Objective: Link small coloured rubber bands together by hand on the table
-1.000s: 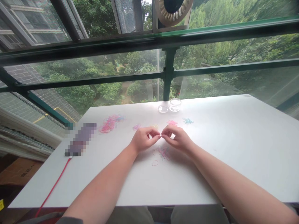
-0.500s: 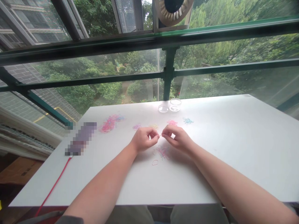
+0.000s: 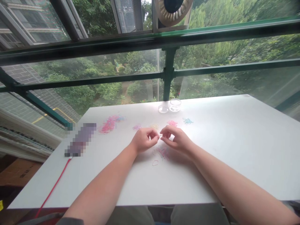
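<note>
My left hand (image 3: 145, 139) is pinched, with a tiny pale bit of rubber band (image 3: 160, 135) showing at its fingertips. Facing it closely, my right hand (image 3: 175, 137) has thumb and forefinger slightly parted, and nothing clearly gripped between them. Below both hands lies a loose pile of pink and bluish rubber bands (image 3: 162, 153), with a single pink rubber band (image 3: 155, 162) nearer me. Beyond my fingers are small groups of bands: purple (image 3: 137, 127), yellow (image 3: 154, 126), pink (image 3: 172, 123) and teal (image 3: 187, 121).
A large mixed heap of rubber bands (image 3: 110, 123) sits to the left on the white table (image 3: 234, 156). A clear round jar (image 3: 175, 105) and its lid (image 3: 163, 109) stand near the far edge. A blurred-out device (image 3: 82, 139) with a red cable (image 3: 55, 186) lies at left.
My right thumb and forefinger have parted from their pinch, and the pink strand stretched between the hands is no longer taut. The left hand keeps its pinch.
</note>
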Demonstrator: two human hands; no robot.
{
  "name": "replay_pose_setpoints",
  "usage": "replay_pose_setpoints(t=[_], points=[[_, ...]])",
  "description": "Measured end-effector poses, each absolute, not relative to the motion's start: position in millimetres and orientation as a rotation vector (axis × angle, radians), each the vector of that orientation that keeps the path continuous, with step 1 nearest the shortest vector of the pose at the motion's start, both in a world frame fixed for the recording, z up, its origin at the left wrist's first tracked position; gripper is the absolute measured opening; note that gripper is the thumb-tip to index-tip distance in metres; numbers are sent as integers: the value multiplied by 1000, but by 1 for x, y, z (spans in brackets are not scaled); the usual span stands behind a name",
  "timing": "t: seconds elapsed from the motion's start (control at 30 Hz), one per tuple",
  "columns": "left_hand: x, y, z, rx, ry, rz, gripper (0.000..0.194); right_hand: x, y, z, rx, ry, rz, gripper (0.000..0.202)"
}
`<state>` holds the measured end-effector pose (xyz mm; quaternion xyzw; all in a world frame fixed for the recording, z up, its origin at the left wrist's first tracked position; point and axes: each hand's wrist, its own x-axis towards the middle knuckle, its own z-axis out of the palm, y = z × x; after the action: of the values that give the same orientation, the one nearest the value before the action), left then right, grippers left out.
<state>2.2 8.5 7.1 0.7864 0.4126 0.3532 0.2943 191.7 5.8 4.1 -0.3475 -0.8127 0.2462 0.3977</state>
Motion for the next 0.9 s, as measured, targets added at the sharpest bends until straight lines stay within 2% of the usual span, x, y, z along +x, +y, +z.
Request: replay_pose_setpoints(t=[0.6, 0.9], points=[[-3, 15, 0, 2131, 1132, 866, 18, 190, 11, -3, -1014, -2057, 608, 4], [0, 16, -9, 2150, 1293, 811, 22, 189, 14, -10, -1210, -2024, 599, 11]])
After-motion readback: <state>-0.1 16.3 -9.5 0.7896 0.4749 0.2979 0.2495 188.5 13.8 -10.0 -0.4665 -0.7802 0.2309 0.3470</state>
